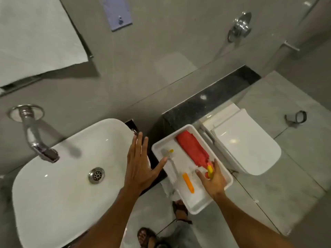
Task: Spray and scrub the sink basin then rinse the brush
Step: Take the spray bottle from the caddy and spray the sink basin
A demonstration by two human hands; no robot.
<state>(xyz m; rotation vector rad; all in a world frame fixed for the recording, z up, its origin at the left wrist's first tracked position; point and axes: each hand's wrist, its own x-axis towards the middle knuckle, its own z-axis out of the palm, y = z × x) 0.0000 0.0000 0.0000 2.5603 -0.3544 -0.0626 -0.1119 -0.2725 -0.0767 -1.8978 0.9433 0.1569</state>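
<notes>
1. Sink (53,185): a white, rounded-rectangular basin seated on a dark counter (206,102). The round metal drain (96,175) lies near the centre of the bowl. The inner surface looks glossy, with small light reflections.
2. Tap (35,140): chrome, fixed to the grey wall behind the sink; its spout reaches out over the rear of the bowl.
3. Tray (222,169): white, rectangular, shallow-walled. It sits to the right of the sink, with its near end projecting past the counter edge.
4. Tray contents:
   - Spray bottle (193,151): red body lying on its side along the right half of the tray, with a yellow and red trigger head at its near end.
   - Brush (172,165): pale, translucent handle lying along the left half of the tray, with a small yellow part at its far end.
   - An orange, stick-shaped item (188,182) lies between the brush and the bottle; it cannot be identified further.
5. Left hand (139,163): open wide, fingers spread and extended, palm down, holding nothing. It hovers over the right rim of the sink, and its thumb reaches to the left edge of the tray.
6. Right hand (212,178): inside the tray at the trigger end of the spray bottle, fingers curled around the yellow trigger head. Whether the grasp is fully closed cannot be told.
7. Toilet (247,144): white, lid closed, to the right of the tray.
</notes>
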